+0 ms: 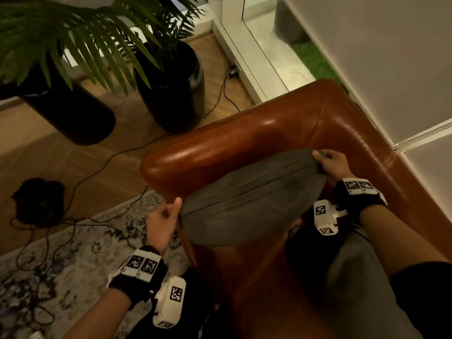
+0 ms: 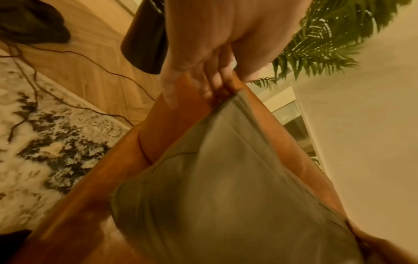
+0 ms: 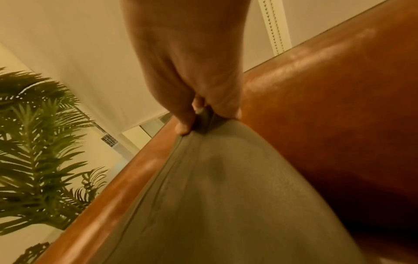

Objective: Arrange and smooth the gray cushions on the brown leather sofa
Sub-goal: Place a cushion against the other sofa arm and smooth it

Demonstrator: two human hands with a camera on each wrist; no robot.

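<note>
— Two hands hold one gray cushion (image 1: 249,204) at its opposite corners, above the corner seat of a brown leather sofa (image 1: 281,128). What else do you want placed?

— Which hand is where?

— From the head camera, the left hand (image 1: 162,223) is at the cushion's near-left corner, thumb on top and fingers curled, pinching the fabric. The right hand (image 1: 330,163) is at the far-right corner, close to the sofa's backrest, fingers folded over the corner and gripping it. Both wrists wear black bands with white tags printed in black squares.

— And up close?

— The left wrist camera shows the fingers (image 2: 212,84) bunched on the cushion's pointed corner, with the cushion (image 2: 226,187) spreading wide below and the orange-brown sofa (image 2: 172,121) behind. The right wrist camera shows a thumb and fingers (image 3: 185,123) squeezing a fold of the cushion (image 3: 214,205), the leather backrest (image 3: 328,116) just beside it.

— How does the cushion sit?

— It lies stretched between the hands, a seam running along its length. I cannot tell whether its underside touches the seat.

— What surrounds the sofa?

— A second gray cushion (image 1: 354,277) lies on the seat under the right forearm. Left of the armrest are a wooden floor (image 1: 49,148), a patterned rug (image 1: 73,253), black cables (image 1: 97,167), and two dark pots (image 1: 176,94) with green palm fronds (image 1: 73,37). A pale wall (image 1: 391,57) runs behind the backrest.
</note>
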